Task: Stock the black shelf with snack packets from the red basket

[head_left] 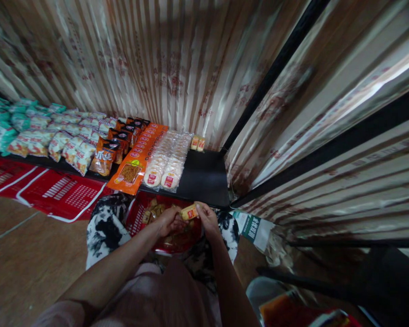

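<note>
While the right hand (207, 220) is pinching a little yellow packet (190, 212) in its fingers over the red basket (135, 222), the left hand (170, 221) is curling its fingers at the other end, can't tell if they're gripping tbh.

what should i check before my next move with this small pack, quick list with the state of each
1. Right hand grips the small pack: ok, it pinches one end.
2. Left hand grips it too: cannot tell, contact at the other end is unclear.
3. Red label faces the camera: ok.
4. Shelf surface shows: ok, right of the round cracker packs.
5. Similar packs on the shelf: ok, two sit side by side near the back.
6. Red basket below the hands steady: cannot tell, its support is hidden.
</note>
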Demonstrator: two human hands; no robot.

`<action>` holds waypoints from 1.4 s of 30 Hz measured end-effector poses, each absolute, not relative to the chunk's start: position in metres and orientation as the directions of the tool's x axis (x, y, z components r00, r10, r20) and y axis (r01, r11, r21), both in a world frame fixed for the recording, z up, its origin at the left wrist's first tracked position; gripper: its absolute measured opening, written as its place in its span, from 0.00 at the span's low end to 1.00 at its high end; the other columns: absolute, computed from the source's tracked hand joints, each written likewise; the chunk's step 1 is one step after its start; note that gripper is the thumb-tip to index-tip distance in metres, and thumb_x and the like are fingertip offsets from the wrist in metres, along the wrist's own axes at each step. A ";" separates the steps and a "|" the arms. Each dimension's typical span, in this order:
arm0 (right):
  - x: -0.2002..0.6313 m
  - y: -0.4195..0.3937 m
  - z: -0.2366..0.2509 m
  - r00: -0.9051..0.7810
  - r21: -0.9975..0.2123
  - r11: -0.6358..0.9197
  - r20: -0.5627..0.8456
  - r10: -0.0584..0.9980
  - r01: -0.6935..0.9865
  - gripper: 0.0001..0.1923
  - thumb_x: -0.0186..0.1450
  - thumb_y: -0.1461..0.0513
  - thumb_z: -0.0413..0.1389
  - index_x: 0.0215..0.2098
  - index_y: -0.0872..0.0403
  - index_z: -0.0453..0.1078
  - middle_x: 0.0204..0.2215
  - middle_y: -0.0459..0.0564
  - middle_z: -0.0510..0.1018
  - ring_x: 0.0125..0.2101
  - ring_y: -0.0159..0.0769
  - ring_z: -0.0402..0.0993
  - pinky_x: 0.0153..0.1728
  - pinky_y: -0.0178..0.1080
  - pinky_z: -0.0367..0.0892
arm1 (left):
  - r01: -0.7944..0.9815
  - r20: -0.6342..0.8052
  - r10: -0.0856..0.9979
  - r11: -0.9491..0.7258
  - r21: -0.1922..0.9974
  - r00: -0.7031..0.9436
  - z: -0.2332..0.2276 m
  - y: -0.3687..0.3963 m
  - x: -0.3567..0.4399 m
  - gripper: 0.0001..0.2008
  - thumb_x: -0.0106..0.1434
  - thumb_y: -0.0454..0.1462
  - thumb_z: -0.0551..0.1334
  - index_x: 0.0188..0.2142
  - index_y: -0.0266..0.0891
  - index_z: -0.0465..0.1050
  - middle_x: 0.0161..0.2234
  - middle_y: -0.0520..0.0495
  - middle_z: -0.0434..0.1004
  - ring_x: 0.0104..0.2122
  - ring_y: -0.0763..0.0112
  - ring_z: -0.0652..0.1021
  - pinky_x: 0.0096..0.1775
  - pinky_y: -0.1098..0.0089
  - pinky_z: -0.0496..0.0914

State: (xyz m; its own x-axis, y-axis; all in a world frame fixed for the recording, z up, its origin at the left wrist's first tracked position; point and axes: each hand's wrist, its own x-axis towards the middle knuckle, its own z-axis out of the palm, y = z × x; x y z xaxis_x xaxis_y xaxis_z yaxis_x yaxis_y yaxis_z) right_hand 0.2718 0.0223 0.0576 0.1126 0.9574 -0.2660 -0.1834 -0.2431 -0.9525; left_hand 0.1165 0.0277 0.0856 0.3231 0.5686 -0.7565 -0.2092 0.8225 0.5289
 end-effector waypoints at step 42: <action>0.274 0.032 0.055 0.219 -0.994 -0.094 -0.104 0.970 -0.056 0.23 0.49 0.52 0.64 0.40 0.53 0.69 0.31 0.48 0.76 0.29 0.32 0.73 0.33 0.37 0.70 | -0.190 -0.390 0.918 0.396 0.899 0.068 0.083 0.042 0.140 0.11 0.48 0.37 0.67 0.30 0.36 0.69 0.22 0.55 0.69 0.20 0.78 0.68 0.23 0.75 0.62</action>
State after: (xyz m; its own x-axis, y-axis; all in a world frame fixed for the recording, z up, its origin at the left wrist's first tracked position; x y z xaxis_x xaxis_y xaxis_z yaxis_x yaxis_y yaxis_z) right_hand 0.2742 0.0315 0.0547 0.2195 0.9701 -0.1040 -0.0565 -0.0938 -0.9940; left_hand 0.1396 0.0424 0.0834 0.0680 0.9184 -0.3899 -0.1898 0.3956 0.8986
